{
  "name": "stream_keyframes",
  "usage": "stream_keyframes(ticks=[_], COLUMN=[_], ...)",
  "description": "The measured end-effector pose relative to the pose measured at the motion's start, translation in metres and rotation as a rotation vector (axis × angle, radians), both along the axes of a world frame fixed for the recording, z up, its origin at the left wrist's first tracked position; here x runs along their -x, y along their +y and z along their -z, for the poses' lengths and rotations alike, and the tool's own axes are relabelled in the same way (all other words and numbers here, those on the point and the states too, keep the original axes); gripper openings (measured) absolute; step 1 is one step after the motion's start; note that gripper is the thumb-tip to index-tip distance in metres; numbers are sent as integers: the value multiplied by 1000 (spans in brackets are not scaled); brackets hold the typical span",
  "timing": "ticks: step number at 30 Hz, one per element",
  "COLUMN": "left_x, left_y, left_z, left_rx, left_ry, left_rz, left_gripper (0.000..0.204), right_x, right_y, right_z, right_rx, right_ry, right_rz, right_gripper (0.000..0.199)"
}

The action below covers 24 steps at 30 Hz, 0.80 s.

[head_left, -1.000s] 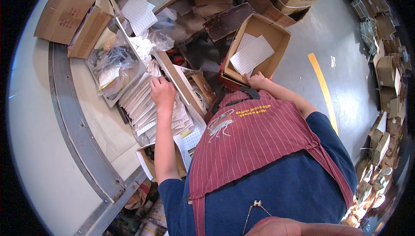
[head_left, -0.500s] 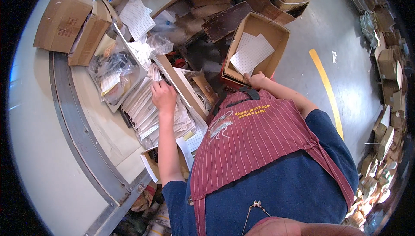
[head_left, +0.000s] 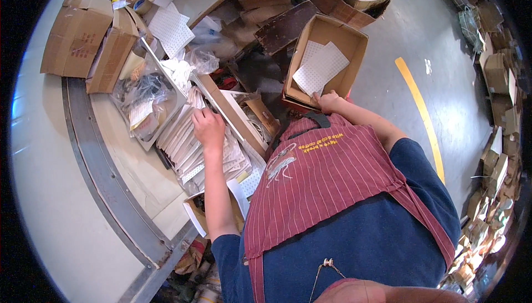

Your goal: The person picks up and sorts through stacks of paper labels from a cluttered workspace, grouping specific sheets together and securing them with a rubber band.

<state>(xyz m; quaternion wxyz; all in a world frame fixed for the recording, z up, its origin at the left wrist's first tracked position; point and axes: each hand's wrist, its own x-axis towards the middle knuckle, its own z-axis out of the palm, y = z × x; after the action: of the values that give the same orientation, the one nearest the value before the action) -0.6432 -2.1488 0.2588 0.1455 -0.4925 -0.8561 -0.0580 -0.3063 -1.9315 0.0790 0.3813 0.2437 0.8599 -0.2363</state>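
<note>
My left hand [head_left: 209, 128] rests on a long row of thin white sheets [head_left: 202, 161] packed on edge in a tray. Its fingers are curled down at the sheets' top edges, with the fingertips partly hidden. My right hand [head_left: 331, 102] grips the near rim of an open cardboard box [head_left: 354, 51], its fingers hooked over the edge. Inside that box lie two overlapping white sheets [head_left: 327, 69] with small dotted patterns; their near corner is beside my right fingertips.
A tray [head_left: 148, 100] of plastic-bagged parts adjoins the row. Brown cartons [head_left: 83, 39] stand on the workbench [head_left: 113, 131] at left. More dotted sheets [head_left: 170, 28] lie beyond. A small open box [head_left: 198, 210] sits under my left forearm. Right, shelves of cartons [head_left: 499, 73] line the grey floor.
The whole view has shifted slightly. My left hand stays at the row of sheets with little change, and my right hand keeps its place on the box rim.
</note>
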Motion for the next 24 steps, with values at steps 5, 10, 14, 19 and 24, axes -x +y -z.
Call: stream_keyframes(ticks=[5, 10, 14, 19, 24], left_x=[-2, -3, -2, -1, -1], left_y=[0, 0, 1, -1, -3], left_z=[-1, -3, -3, -2, 2], left_rx=[8, 25, 7, -5, -11], left_ry=[-9, -21, -15, 9, 19], left_rz=[-14, -20, -14, -2, 1], left_gripper=[11, 13, 11, 10, 10], right_x=[2, -1, -4, -3, 1], right_y=[1, 0, 2, 4, 7], right_z=[-5, 1, 18, 15, -7], right_rx=[24, -28, -40, 5, -132], right_ry=[-37, -23, -17, -9, -3], right_rz=[25, 82, 123, 159, 137], right_gripper=[84, 84, 81, 80, 78])
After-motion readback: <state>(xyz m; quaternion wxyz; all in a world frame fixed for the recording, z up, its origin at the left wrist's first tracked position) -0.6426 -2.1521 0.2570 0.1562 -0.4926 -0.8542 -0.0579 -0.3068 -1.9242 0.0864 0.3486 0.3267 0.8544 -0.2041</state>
